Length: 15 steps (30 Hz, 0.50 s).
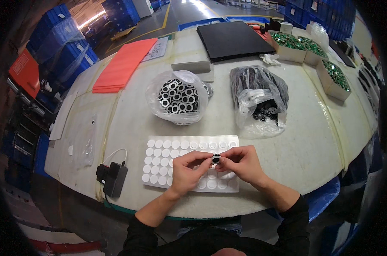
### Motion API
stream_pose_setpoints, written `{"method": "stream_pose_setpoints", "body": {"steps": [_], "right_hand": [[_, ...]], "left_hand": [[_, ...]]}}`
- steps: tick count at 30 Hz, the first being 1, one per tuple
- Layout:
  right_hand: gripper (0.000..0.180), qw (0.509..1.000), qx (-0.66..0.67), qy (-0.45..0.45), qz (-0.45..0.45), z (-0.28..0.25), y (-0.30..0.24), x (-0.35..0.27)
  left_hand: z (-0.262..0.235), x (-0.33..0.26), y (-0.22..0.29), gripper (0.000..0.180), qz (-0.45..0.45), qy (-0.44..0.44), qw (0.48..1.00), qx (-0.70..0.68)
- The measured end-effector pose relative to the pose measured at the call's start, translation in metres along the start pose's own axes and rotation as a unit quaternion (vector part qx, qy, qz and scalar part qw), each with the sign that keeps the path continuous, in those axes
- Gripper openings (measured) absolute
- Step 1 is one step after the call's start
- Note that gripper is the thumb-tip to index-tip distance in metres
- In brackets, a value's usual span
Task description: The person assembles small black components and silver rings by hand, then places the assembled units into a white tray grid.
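My left hand (188, 170) and my right hand (243, 164) meet over a white tray (192, 188). Between their fingertips I pinch a small ring-shaped part (215, 159), silvery at the rim and dark in the middle. Rows of round white discs fill the tray's left side, while circles with a visible ring outline show on its right side. Both hands hide part of the tray. Just beyond stands a clear plastic bag (153, 96) full of silver and black rings (176, 97). To its right lies another plastic bag (257, 81) with black round parts (268, 112) at its mouth.
Orange-red sheets (124, 64) lie at the far left, and a flat black panel (234, 40) at the back. Cardboard boxes (336, 90) of green parts sit at the far right. A black adapter (115, 179) with a white cable rests left of the tray.
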State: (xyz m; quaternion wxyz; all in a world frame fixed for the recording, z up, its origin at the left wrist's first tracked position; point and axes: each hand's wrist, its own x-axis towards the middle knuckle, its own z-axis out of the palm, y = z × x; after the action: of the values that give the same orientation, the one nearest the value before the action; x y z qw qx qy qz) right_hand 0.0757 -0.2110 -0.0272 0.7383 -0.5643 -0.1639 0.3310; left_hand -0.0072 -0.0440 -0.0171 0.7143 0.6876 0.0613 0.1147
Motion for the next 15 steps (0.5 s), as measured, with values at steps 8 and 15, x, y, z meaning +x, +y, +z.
{"method": "stream_pose_setpoints", "body": {"steps": [8, 15], "right_hand": [[0.012, 0.982, -0.167, 0.013, -0.083, 0.003, 0.007, -0.004], [0.012, 0.988, -0.125, 0.051, -0.079, 0.005, 0.005, -0.003]], "left_hand": [[-0.011, 0.003, 0.003, 0.016, 0.077, -0.053, 0.984, 0.154], [-0.007, 0.003, -0.002, 0.022, 0.056, -0.093, 0.993, 0.05]]}}
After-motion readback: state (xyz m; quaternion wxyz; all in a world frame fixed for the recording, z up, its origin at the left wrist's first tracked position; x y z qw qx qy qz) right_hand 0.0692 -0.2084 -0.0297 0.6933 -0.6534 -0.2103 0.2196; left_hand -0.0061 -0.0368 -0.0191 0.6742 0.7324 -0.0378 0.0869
